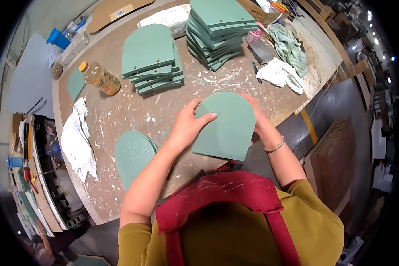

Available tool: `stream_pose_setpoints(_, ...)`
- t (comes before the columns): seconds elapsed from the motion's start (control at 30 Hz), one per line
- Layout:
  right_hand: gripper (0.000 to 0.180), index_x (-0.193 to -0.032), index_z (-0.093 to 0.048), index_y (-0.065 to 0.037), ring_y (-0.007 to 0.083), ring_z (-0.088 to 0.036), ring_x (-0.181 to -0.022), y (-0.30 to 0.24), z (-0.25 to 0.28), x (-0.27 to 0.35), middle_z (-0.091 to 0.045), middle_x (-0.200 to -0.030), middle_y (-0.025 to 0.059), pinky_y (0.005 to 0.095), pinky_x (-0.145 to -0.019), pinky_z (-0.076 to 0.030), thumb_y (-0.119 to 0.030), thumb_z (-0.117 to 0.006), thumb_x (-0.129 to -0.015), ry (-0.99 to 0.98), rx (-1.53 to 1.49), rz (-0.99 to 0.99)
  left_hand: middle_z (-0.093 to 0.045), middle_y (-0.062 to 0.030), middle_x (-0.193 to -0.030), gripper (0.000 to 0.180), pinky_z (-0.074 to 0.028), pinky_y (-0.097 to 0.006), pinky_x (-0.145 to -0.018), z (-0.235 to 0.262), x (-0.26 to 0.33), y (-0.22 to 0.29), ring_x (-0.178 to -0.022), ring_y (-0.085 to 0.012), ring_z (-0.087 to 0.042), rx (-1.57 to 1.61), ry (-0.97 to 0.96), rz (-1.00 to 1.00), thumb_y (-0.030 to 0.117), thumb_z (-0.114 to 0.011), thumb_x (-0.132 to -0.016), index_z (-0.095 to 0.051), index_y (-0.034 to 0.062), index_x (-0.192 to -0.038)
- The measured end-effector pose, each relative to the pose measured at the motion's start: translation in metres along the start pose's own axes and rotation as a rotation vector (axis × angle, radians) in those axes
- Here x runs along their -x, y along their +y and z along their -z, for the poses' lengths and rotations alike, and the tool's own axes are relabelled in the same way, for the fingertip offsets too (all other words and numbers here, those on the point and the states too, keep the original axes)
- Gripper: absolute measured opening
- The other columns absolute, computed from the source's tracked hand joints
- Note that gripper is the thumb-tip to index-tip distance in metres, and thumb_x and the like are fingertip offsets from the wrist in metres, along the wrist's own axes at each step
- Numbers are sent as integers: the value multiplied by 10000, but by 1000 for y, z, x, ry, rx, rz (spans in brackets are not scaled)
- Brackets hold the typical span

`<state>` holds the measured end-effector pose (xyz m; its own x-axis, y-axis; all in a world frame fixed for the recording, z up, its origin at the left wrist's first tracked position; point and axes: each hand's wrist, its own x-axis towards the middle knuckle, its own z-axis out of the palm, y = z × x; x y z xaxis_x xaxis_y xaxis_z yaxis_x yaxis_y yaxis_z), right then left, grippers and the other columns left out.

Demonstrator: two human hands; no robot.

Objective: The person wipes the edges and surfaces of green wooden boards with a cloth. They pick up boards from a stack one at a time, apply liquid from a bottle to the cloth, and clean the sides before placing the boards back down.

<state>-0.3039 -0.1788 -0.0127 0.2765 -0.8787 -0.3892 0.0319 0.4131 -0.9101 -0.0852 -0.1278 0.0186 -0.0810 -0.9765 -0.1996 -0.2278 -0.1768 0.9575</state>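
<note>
Between my hands I hold a green arched panel (226, 128), its rounded end pointing away from me and its straight edge near my chest. My left hand (189, 123) grips the panel's left edge, thumb lying on the top face. At the upper right edge is my right hand (256, 113), its fingers mostly hidden behind the panel. To the left, by my left forearm, lie a few similar green panels (134, 155) with a grained face. Beyond my hands stand a shorter stack of green panels (148, 51) and a taller stack (221, 17), with small holes along their straight edges.
A bottle with an orange cap (103, 80) stands at the left, near a white cloth (77, 139). On the right are a dark block (260, 52), a white rag (281, 74) and a greenish cloth (288, 46). The worktable (106, 117) is paint-flecked; brown boards (332, 159) stand beyond its right edge.
</note>
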Motion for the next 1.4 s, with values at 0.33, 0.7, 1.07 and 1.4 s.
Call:
stream_pose_setpoints(0.33, 252, -999, -614, -53, 327, -590, -937, -40, -79, 40, -585, -1024, 118, 389, -785, -498, -99, -637, -752, -29, 970, 785, -602, -165, -1115, 413, -454, -308, -875, 0, 43, -20, -1016, -191, -571, 234, 193, -2, 132, -577, -902, -457, -38, -1259)
stream_pose_setpoints(0.7, 208, -925, -564, -22, 319, -591, -816, -22, -84, 7, -542, -897, 123, 378, -687, -480, -111, -658, -763, 49, 1042, 698, -564, -126, -1148, 379, -437, -287, -894, 10, 84, -25, -1041, -154, -533, 473, 204, 75, 83, -535, -918, -431, -21, -1267)
stream_pose_setpoints(1.07, 197, -924, -591, 9, 196, -585, -812, -28, -66, 20, -590, -863, 93, 315, -734, -459, -141, -642, -809, -160, 512, 340, -618, -60, -934, 464, -471, -255, -753, 50, 72, 4, -840, -107, -581, 126, 25, 224, 102, -621, -860, -425, 37, -1276)
stream_pose_setpoints(1.4, 260, -1031, -610, -13, 263, -574, -900, -45, -75, 47, -557, -959, 107, 332, -786, -461, -121, -648, -797, -241, 658, 525, -626, -115, -1034, 439, -501, -289, -752, 38, 60, -6, -885, -161, -606, 472, 62, 364, 101, -572, -865, -465, -8, -1277)
